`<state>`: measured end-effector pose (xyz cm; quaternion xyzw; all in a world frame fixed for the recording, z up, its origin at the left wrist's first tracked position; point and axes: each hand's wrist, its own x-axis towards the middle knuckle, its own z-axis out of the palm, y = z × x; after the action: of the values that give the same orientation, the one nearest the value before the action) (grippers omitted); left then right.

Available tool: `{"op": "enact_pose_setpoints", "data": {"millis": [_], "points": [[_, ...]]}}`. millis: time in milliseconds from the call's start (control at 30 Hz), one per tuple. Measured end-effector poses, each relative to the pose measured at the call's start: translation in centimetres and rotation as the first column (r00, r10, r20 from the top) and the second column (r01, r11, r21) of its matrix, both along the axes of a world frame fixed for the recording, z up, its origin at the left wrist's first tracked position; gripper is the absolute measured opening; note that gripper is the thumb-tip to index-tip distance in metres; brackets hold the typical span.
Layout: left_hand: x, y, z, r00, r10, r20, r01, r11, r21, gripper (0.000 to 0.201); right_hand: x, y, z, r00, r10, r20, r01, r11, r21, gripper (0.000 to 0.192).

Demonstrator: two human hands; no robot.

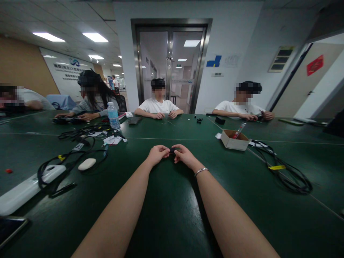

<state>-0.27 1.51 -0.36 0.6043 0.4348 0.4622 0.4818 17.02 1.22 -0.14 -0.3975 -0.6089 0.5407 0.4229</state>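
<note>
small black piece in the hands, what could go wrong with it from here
The small black piece is pinched between the left hand and right hand, so it might slip; on the dark green table it could be hard to spot.

If an arm bumped the open box, the slim object sticking up out of it might fall.

2 hands [157, 154] | 1 held item [172, 151] | 1 bottle [114, 117] | 1 open carton [234, 143]
</note>
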Motion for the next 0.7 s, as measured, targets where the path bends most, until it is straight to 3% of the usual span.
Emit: {"op": "enact_pose_setpoints", "data": {"millis": [700], "points": [[0.23,-0.25,0.52,0.998,0.057,-0.022,-0.058,0.997,-0.045,0.028,0.08,-0.10,0.01,0.998,0.050,-0.022,-0.049,0.998,0.046,0.022]]}}
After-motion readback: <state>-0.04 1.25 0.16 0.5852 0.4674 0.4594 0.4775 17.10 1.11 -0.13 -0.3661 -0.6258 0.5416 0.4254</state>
